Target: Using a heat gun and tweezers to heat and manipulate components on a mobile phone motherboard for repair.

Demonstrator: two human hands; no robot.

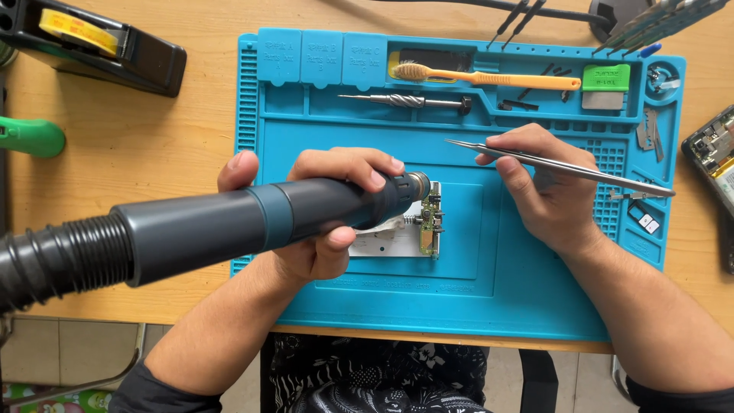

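Observation:
My left hand (321, 222) grips a dark grey hot-air wand (252, 222) with a ribbed hose at its left end. Its metal nozzle (418, 186) points at a small green circuit board (430, 222) lying on a white piece on the blue silicone work mat (497, 291). My right hand (547, 183) holds long metal tweezers (558, 164), tips pointing left at about the mat's middle, a little above and to the right of the board.
In the mat's top trays lie an orange-handled toothbrush (474, 76), a metal driver (405, 100) and a green block (605, 78). A black tape dispenser (92, 46) sits top left, a green handle (30, 138) at left, an opened phone (715, 153) at right.

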